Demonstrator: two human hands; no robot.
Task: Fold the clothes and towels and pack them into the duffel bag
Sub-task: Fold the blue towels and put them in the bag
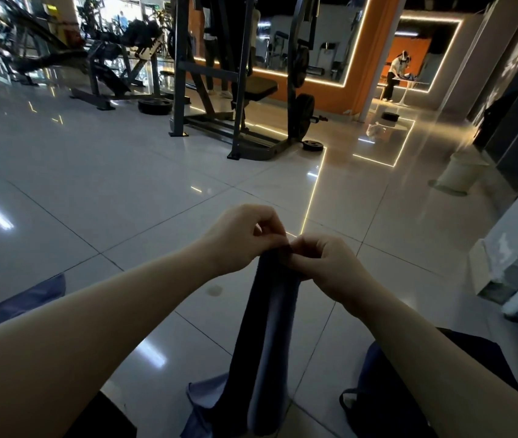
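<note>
Towel (pixel 261 343) hangs long and dark from both hands, the left hand (pixel 238 238) and right hand (pixel 327 267) each with a tight grip pinching its top edge together, so it drops straight above the floor (pixel 93 172) for folding.

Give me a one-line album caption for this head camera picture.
Both hands, left hand and right hand, pinch the top of a hanging dark towel in a gym.

Soft matt blue cloth towel (pixel 264 343), glossy tiled floor (pixel 125 172)
</note>
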